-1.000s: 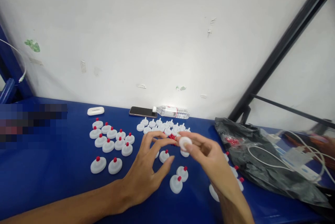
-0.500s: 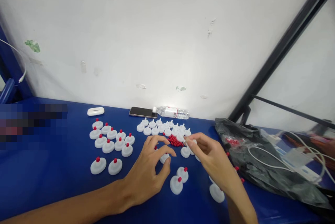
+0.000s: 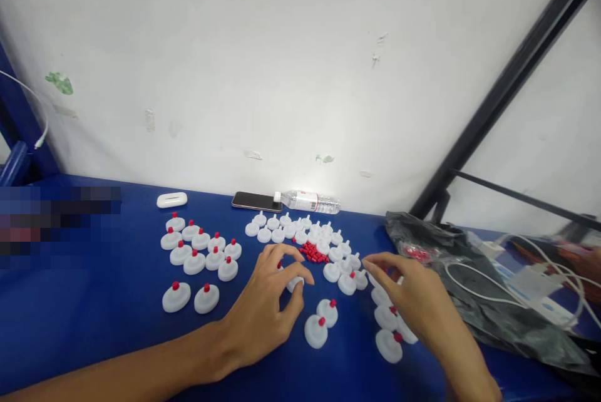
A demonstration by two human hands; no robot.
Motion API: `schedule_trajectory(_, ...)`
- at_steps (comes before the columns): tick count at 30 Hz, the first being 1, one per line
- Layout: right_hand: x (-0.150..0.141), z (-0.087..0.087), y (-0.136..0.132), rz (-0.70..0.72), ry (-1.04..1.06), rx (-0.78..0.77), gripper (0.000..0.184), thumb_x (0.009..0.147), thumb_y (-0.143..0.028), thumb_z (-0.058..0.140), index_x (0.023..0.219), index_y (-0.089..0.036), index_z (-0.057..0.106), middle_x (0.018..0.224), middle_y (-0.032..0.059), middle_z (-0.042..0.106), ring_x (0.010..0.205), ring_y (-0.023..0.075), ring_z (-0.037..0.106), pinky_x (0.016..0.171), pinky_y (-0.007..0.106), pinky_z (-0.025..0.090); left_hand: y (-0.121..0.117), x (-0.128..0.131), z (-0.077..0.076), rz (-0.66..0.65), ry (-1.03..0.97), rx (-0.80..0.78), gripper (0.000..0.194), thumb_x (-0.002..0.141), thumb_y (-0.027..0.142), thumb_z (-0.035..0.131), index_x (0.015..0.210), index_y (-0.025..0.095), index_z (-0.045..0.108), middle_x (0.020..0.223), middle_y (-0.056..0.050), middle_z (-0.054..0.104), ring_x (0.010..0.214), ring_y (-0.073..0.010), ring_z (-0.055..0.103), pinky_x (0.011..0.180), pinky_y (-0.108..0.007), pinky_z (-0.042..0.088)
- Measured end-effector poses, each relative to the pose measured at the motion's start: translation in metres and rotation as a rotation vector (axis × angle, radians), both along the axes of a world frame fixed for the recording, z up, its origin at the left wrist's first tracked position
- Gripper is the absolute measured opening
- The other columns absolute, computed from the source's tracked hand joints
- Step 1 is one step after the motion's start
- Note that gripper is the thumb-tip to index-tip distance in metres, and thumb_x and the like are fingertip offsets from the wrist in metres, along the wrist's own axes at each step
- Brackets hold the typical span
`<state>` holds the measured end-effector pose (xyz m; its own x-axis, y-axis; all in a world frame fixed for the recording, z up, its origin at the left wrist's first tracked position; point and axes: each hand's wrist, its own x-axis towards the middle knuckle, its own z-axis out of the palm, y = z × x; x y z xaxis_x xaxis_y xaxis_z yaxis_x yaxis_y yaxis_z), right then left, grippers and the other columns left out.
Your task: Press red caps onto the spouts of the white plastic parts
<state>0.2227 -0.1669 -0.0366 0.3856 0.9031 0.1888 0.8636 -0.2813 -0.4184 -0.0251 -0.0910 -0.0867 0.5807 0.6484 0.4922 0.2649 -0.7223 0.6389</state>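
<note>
My left hand [image 3: 270, 302] hovers over the blue table, its fingers curved and apart with nothing between them. Just beyond its thumb sits a white round cap [image 3: 294, 285], partly covered by the fingers. My right hand [image 3: 413, 289] is at the right group of caps, thumb and forefinger drawn close together; whatever they hold, if anything, is hidden. Beside its fingertips are white stemmed caps [image 3: 335, 253] and one with a red tip [image 3: 347, 284]. Below it lie more red-tipped caps [image 3: 389, 345]. Between the hands is a pile of small red tips [image 3: 313, 252].
Red-tipped caps [image 3: 194, 262] stand in a group on the left, and two [image 3: 316, 331] at front centre. Along the wall lie a white case [image 3: 171, 200], a phone [image 3: 256, 201] and a bottle [image 3: 307, 201]. A black plastic bag [image 3: 469, 295] with cables covers the right side.
My right hand has moved right, away from the red pile, and the white cap it held no longer shows in its fingers. My left hand has barely moved.
</note>
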Motion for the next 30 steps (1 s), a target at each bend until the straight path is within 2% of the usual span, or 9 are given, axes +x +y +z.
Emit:
schedule_trajectory(3, 0.004, -0.007, 0.007, -0.022, -0.021, -0.028, 0.024, 0.089, -0.04, 0.062, 0.103, -0.03, 0.078, 0.094, 0.002, 0.079, 0.08, 0.0266, 0.07, 0.073, 0.037, 0.045, 0.001, 0.001, -0.001, 0.011, 0.002, 0.009, 0.024, 0.093, 0.012, 0.047, 0.099, 0.026, 0.066, 0.125, -0.008, 0.052, 0.121, -0.0301, 0.049, 0.101, -0.054, 0.045)
schedule_trajectory(8, 0.002, -0.011, 0.011, -0.023, -0.04, -0.077, 0.016, 0.087, -0.031, 0.061, 0.086, -0.03, 0.077, 0.087, 0.0028, 0.077, 0.081, 0.0271, 0.071, 0.069, 0.035, 0.044, 0.001, 0.001, -0.002, 0.022, 0.014, 0.02, 0.027, 0.095, 0.014, 0.047, 0.105, 0.027, 0.068, 0.126, -0.008, 0.054, 0.123, -0.0293, 0.049, 0.104, -0.054, 0.044)
schedule_trajectory(11, -0.002, -0.003, 0.006, -0.052, -0.037, -0.027, 0.017, 0.09, -0.037, 0.057, 0.086, -0.03, 0.072, 0.085, 0.003, 0.076, 0.081, 0.0281, 0.071, 0.067, 0.035, 0.044, 0.003, 0.002, 0.001, 0.033, 0.004, 0.059, 0.029, 0.097, 0.016, 0.046, 0.113, 0.026, 0.068, 0.126, -0.008, 0.056, 0.122, -0.0275, 0.05, 0.103, -0.05, 0.046)
schedule_trajectory(14, -0.007, 0.003, 0.001, -0.031, 0.092, 0.082, 0.023, 0.093, -0.048, 0.05, 0.094, -0.029, 0.062, 0.083, 0.0032, 0.076, 0.078, 0.0277, 0.071, 0.066, 0.035, 0.046, 0.01, 0.006, 0.01, 0.036, 0.042, 0.159, 0.029, 0.097, 0.015, 0.046, 0.115, 0.023, 0.068, 0.121, -0.007, 0.061, 0.12, -0.0254, 0.052, 0.103, -0.046, 0.045)
schedule_trajectory(18, -0.016, 0.003, 0.001, 0.096, 0.293, 0.181, 0.028, 0.095, -0.055, 0.044, 0.097, -0.028, 0.05, 0.091, 0.0053, 0.074, 0.074, 0.0249, 0.072, 0.066, 0.034, 0.051, 0.019, 0.025, 0.028, 0.072, 0.403, 0.277, 0.025, 0.099, 0.02, 0.05, 0.114, 0.021, 0.07, 0.112, -0.006, 0.069, 0.111, -0.0254, 0.058, 0.099, -0.044, 0.047)
schedule_trajectory(20, -0.02, 0.002, 0.003, 0.149, 0.305, 0.206, 0.028, 0.096, -0.055, 0.043, 0.098, -0.027, 0.048, 0.096, 0.0061, 0.074, 0.079, 0.0245, 0.072, 0.073, 0.035, 0.053, 0.023, 0.039, 0.035, 0.06, 0.512, 0.314, 0.021, 0.097, 0.019, 0.054, 0.104, 0.016, 0.074, 0.106, -0.011, 0.072, 0.106, -0.0301, 0.061, 0.095, -0.048, 0.048)
schedule_trajectory(22, -0.023, 0.002, 0.004, 0.183, 0.276, 0.217, 0.028, 0.098, -0.054, 0.041, 0.099, -0.027, 0.049, 0.096, 0.0055, 0.073, 0.085, 0.0246, 0.071, 0.077, 0.037, 0.052, 0.027, 0.052, 0.039, 0.07, 0.592, 0.348, 0.018, 0.09, 0.012, 0.058, 0.095, 0.01, 0.075, 0.101, -0.018, 0.073, 0.104, -0.0364, 0.063, 0.093, -0.054, 0.048)
schedule_trajectory(25, -0.026, 0.004, 0.003, 0.201, 0.242, 0.209, 0.03, 0.098, -0.055, 0.041, 0.1, -0.027, 0.053, 0.097, 0.005, 0.072, 0.087, 0.0247, 0.069, 0.078, 0.037, 0.05, 0.032, 0.064, 0.037, 0.097, 0.658, 0.368, 0.016, 0.086, 0.009, 0.06, 0.091, 0.011, 0.075, 0.098, -0.02, 0.074, 0.104, -0.0385, 0.064, 0.093, -0.055, 0.047)
schedule_trajectory(30, -0.028, 0.006, 0.002, 0.191, 0.215, 0.213, 0.032, 0.098, -0.056, 0.046, 0.101, -0.026, 0.06, 0.096, 0.0046, 0.073, 0.081, 0.0235, 0.066, 0.076, 0.037, 0.048, 0.038, 0.069, 0.024, 0.096, 0.648, 0.364, 0.019, 0.084, 0.005, 0.059, 0.091, 0.015, 0.073, 0.099, -0.018, 0.076, 0.106, -0.038, 0.065, 0.093, -0.054, 0.046)
